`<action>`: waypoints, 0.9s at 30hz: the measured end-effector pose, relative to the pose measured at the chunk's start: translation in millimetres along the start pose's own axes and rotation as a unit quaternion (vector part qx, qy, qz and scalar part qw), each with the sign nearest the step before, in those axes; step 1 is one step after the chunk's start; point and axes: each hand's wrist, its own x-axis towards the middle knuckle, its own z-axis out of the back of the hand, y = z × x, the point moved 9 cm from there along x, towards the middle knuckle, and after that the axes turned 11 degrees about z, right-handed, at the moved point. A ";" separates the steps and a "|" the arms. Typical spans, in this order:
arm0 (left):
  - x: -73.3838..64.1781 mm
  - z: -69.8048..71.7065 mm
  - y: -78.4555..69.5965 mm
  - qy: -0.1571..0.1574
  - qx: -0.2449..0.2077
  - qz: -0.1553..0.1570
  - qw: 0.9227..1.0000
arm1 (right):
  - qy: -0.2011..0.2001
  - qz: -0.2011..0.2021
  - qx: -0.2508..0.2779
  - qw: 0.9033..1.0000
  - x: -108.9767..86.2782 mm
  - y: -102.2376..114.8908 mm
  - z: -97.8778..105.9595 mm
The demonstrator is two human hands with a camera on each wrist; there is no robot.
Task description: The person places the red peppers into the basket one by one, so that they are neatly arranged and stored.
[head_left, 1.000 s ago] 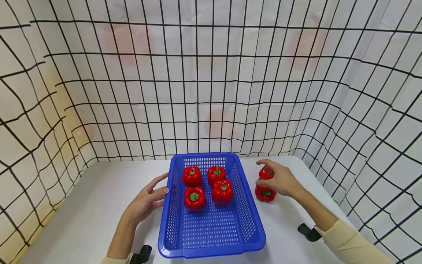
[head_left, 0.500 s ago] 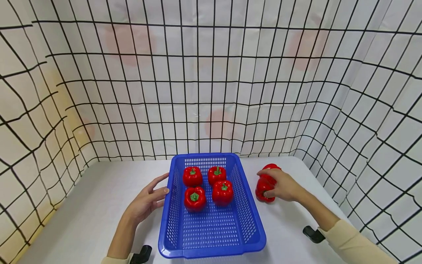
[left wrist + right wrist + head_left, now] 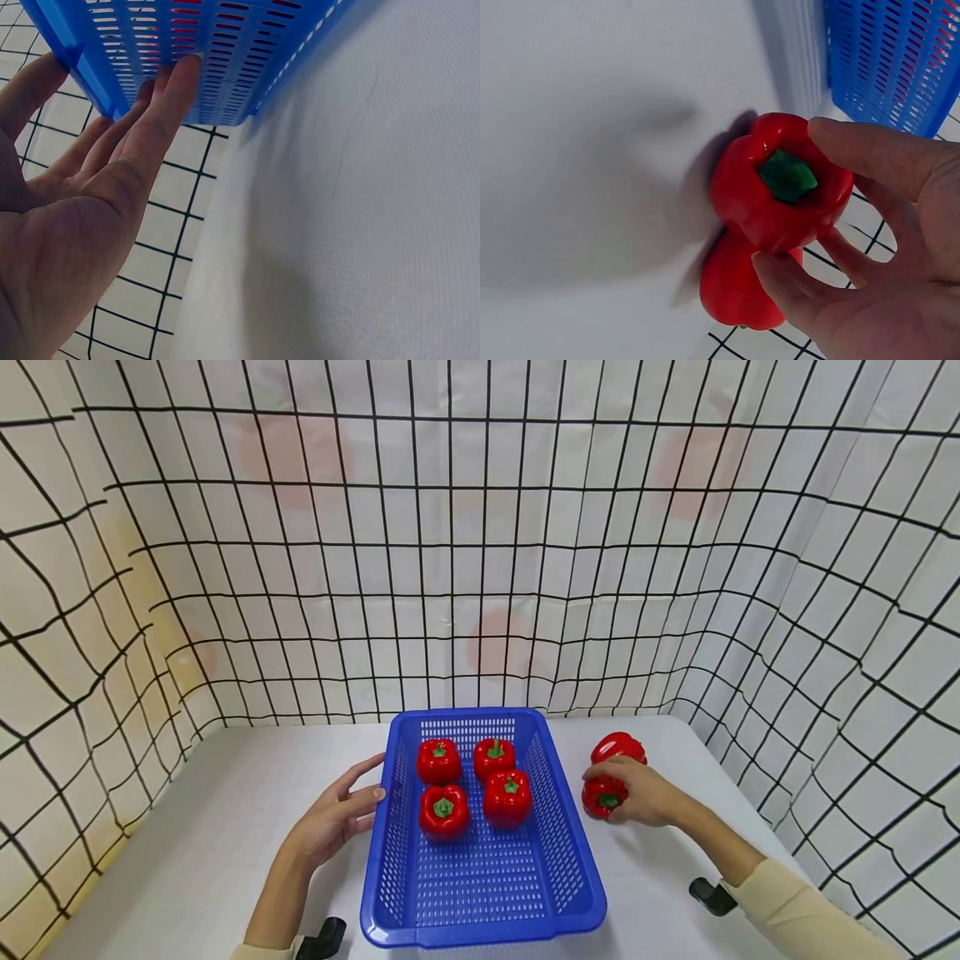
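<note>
My right hand (image 3: 647,791) has its fingers curled round a red bell pepper (image 3: 602,797) to the right of the basket. In the right wrist view this bell pepper (image 3: 735,191) shows its green stem, between thumb and fingers. A second red bell pepper (image 3: 618,747) lies just behind it on the table, partly covered by the hand. My left hand (image 3: 330,822) rests with nearly straight fingers against the left side of a blue plastic basket (image 3: 375,860). Its fingertips touch the slotted wall in the left wrist view.
Inside the basket stand several red bell peppers (image 3: 507,799), grouped toward the back and middle. A white-covered table (image 3: 225,827) lies under everything. Black wire grid panels (image 3: 480,543) line the back and both sides.
My right hand has come from over the two loose peppers down and toward me, onto the nearer one. The farther pepper now shows more. Left hand and basket stay still.
</note>
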 end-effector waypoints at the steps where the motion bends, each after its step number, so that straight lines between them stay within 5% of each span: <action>1: 0.1 0.0 0.0 0.001 0.000 0.000 1.000 | 0.002 0.001 -0.002 1.000 -0.3 0.7 -0.2; 27: 0.6 0.6 0.9 0.000 0.000 0.002 1.000 | -0.012 -0.030 -0.054 0.998 -2.4 -8.2 -2.3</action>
